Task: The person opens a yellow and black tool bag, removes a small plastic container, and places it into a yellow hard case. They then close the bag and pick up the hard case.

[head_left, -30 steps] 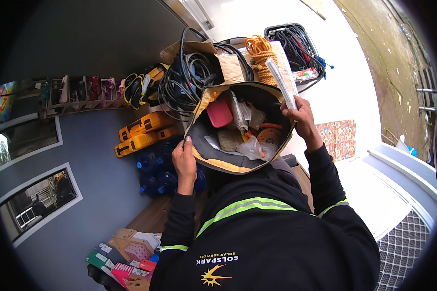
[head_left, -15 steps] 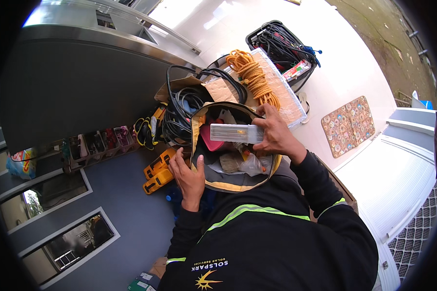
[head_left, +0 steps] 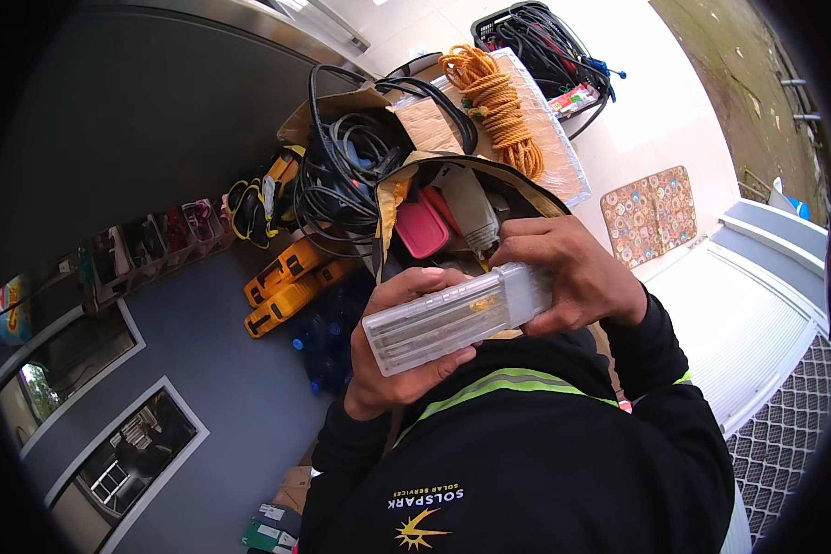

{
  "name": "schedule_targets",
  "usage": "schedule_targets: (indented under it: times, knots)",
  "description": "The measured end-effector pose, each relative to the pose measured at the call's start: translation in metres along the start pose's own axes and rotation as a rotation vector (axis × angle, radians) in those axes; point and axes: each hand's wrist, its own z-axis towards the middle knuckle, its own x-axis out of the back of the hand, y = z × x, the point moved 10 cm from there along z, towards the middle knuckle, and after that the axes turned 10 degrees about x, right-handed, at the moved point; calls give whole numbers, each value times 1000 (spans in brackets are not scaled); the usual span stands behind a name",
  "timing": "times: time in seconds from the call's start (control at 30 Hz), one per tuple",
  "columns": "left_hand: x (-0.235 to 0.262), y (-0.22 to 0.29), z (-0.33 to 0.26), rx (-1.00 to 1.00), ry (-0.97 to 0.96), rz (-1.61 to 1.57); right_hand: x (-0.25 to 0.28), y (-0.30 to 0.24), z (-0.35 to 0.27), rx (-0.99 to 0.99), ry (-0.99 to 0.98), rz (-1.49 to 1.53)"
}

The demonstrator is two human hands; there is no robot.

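Both hands grip a clear plastic case (head_left: 457, 319): left hand (head_left: 402, 355) wraps its lower end, right hand (head_left: 568, 277) clasps the upper. Below sits an open tool bag (head_left: 452, 217), beside tangled black cables (head_left: 346, 175).

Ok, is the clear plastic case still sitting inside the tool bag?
No: both hands, left hand and right hand, hold the clear plastic case up above the tool bag.

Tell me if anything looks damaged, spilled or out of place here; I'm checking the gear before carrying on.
Nothing looks broken or spilled. The left hand and right hand hold a clear plastic case, which looks shut and intact, above the open tool bag. Black cables spill loosely over a cardboard box: untidy, not damaged.
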Motion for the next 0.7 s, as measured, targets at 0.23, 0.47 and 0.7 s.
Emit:
schedule_targets:
  times: [0.23, 0.47, 0.7]
  knots:
    - [15, -9, -9, -63, 102, -165, -14, 4, 0, -28, 258, 475]
    - [9, -14, -26, -143, 83, -314, -46, 28, -15, -129, 395, 941]
    - [-4, -18, -27, 31, -21, -498, -47, 31, -18, -109, 408, 1268]
